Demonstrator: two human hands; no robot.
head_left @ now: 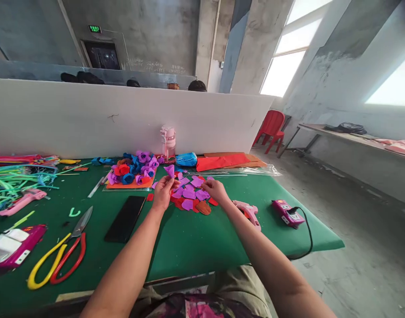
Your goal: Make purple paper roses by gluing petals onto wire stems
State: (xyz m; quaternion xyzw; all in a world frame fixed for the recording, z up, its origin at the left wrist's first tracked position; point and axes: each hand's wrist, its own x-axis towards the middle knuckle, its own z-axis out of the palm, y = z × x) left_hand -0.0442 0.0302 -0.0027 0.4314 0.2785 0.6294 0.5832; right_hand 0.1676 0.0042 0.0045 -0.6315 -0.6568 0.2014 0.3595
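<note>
"What's at left?"
"Scissors [71, 238], then a phone [124, 219], with paper flowers [135, 168] beyond it."
"The left hand [163, 191]?"
"Pinching a purple petal [170, 170], just beside the loose petals [189, 194] on the table [179, 247]."
"And the right hand [216, 191]?"
"At the pile's right side; I can't tell whether it grips one."
"Farther right?"
"A glue gun [251, 212], then a power strip [286, 213]."
</note>
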